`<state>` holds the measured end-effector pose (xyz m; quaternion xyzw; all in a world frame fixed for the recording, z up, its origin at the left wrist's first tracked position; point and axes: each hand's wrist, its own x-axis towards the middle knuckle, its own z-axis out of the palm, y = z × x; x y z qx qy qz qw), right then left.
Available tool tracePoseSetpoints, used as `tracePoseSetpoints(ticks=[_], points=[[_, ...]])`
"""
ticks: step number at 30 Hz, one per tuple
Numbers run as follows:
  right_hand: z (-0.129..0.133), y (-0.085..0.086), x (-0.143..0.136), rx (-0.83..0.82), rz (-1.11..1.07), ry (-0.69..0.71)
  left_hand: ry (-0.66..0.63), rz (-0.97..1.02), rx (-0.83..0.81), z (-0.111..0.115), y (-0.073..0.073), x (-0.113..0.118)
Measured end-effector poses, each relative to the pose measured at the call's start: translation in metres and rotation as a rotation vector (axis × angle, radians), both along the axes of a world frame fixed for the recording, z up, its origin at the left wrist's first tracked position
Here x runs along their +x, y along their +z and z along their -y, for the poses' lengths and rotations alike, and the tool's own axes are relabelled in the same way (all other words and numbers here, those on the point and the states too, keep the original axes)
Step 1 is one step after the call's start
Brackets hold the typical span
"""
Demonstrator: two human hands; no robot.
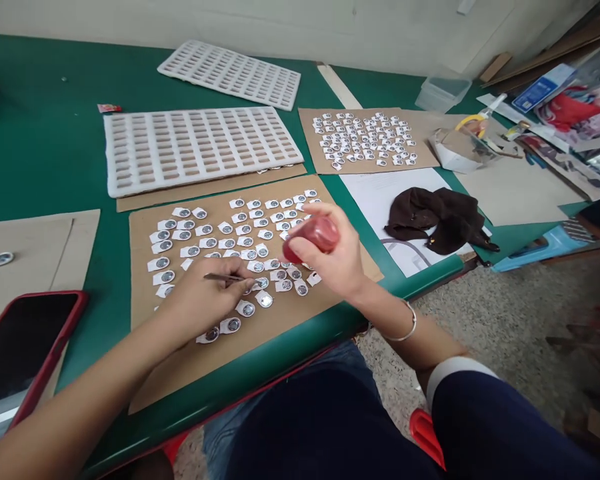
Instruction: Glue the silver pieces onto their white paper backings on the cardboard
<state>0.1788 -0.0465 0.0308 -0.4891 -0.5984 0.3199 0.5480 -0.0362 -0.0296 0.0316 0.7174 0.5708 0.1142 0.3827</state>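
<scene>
Many small white tabs with round silvery discs (264,299) lie in loose rows on a brown cardboard sheet (180,360). My left hand (207,297) rests low over the sheet, its fingers closed on metal tweezers (219,277) whose tip points at a disc near the middle. Raised above the right part of the sheet, my right hand (335,253) is wrapped round a red, rounded bottle (316,237), tilted to the left. The bottle's lower end is partly hidden by my thumb.
Two white slotted trays (205,143) lie behind the sheet. At back right, another cardboard (425,137) bears more tabs. A dark cloth (435,217) rests on white paper at right, near a box with yellow scissors (473,122). A red-edged phone (27,347) is at left.
</scene>
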Motion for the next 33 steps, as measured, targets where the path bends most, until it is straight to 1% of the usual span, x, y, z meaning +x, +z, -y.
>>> tracePoseSetpoints(ticks=[2,4,7,11,14,19,23,33], points=[[0.012,-0.007,0.002,-0.015,-0.123,-0.014,-0.005,-0.003,-0.029,-0.003,-0.001,-0.001],[0.023,-0.018,0.0,-0.031,-0.16,-0.031,-0.014,0.027,-0.021,-0.003,-0.003,-0.002],[0.035,-0.033,-0.004,-0.01,-0.106,-0.081,-0.022,0.083,0.014,-0.001,-0.007,-0.005],[0.041,-0.042,-0.007,0.079,-0.004,-0.14,-0.036,0.087,0.034,0.002,-0.009,-0.008],[0.042,-0.045,-0.007,0.102,0.041,-0.124,-0.033,0.089,0.038,0.002,-0.01,-0.008],[0.041,-0.046,-0.008,0.097,0.058,-0.091,-0.016,0.084,0.018,0.002,-0.007,-0.007],[0.04,-0.045,-0.009,0.115,0.113,-0.099,-0.018,0.071,0.016,0.002,-0.005,-0.006],[0.039,-0.046,-0.01,0.133,0.148,-0.085,-0.019,0.055,0.056,0.002,-0.009,-0.007]])
